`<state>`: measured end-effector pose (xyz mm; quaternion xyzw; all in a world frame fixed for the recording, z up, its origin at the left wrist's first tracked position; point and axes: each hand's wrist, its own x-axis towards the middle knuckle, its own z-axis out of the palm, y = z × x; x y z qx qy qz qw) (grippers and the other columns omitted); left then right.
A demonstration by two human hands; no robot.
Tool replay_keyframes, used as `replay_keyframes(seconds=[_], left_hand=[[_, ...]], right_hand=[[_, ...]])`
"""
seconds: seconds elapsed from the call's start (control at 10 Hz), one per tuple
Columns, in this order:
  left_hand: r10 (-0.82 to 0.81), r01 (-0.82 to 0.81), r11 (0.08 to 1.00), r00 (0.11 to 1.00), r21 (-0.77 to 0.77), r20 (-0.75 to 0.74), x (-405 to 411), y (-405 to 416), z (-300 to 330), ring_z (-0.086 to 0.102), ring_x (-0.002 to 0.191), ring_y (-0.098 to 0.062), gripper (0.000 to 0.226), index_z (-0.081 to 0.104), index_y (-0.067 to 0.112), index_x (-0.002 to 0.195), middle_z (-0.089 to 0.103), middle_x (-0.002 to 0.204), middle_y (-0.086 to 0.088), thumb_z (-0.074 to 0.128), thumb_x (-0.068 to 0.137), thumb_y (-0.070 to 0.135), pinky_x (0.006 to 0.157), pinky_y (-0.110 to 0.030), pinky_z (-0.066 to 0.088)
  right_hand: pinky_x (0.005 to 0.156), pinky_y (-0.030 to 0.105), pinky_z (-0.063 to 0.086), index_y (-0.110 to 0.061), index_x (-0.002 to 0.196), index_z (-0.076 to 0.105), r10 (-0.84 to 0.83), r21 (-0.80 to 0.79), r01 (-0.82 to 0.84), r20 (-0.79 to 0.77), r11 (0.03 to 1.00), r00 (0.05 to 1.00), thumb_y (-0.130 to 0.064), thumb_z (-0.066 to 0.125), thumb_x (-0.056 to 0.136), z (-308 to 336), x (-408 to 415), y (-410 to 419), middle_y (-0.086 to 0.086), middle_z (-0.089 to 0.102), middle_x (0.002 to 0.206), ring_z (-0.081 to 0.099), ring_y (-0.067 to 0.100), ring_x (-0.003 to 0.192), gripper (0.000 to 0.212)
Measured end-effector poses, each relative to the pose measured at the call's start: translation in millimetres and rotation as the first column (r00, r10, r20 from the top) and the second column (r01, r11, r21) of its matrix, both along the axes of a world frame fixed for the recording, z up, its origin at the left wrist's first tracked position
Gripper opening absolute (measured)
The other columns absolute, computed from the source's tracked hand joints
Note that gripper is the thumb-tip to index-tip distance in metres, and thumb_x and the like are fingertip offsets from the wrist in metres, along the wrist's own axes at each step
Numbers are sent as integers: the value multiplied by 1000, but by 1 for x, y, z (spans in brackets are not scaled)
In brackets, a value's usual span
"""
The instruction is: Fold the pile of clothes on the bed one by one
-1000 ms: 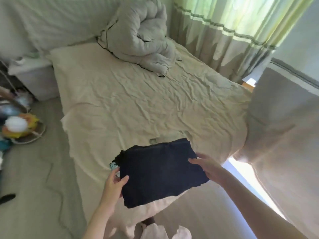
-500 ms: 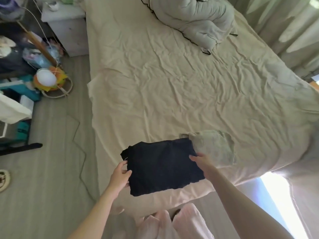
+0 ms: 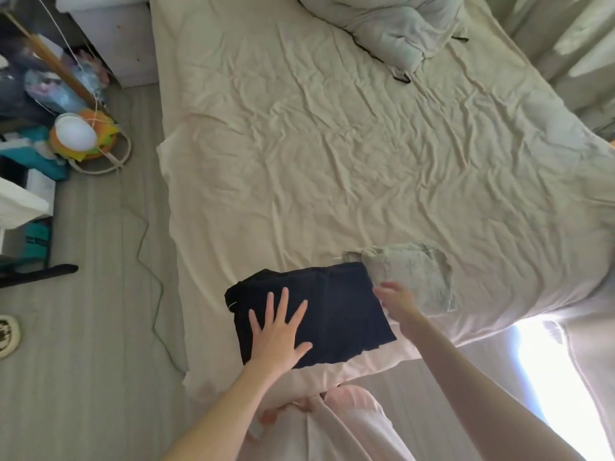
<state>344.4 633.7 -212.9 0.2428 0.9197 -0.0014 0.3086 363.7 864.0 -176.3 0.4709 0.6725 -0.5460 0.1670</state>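
no text, label, brand, number or sign could be read anywhere in the view.

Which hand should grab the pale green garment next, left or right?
Right, probably. The right hand sits at the edge of the pale green garment, just beside the folded dark garment. The left hand lies flat, fingers spread, on the dark garment and would have to cross over.
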Motion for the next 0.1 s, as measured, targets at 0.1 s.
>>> replay_keyframes(seconds=[0.1], left_hand=[[-13, 16, 997, 999, -72, 38, -7, 5, -9, -21, 141, -36, 88, -12, 34, 148, -24, 155, -8, 48, 88, 59, 109, -64, 1]], right_hand=[[84, 35, 48, -13, 123, 61, -121, -13, 127, -416, 992, 901, -23, 58, 93, 67, -22, 24, 0, 66, 102, 60, 21, 95, 32]])
